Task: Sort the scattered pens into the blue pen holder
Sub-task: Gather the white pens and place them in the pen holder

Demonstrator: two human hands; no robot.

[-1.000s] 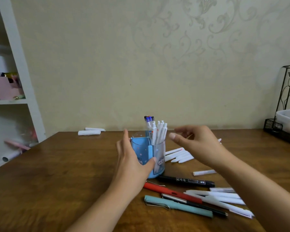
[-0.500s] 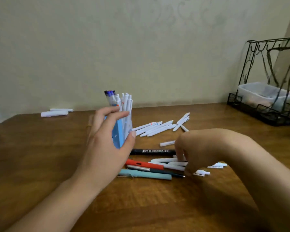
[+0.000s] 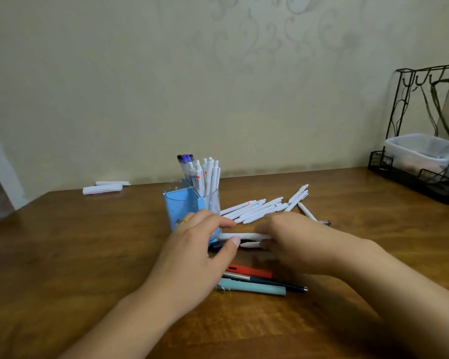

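Lying crosswise between both hands, a white pen has its long axis left-to-right, just beside the blue pen holder. The right hand pinches its right end; the left hand, fingers loosely curled, touches the left end. Loose white pens behind number roughly eight; nearer lie one red, one dark, one teal.

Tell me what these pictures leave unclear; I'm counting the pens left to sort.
- Head view: right hand covers how many white pens it grips.
- Left hand hides the blue pen holder base and the black marker.
- Pen labels: too small.
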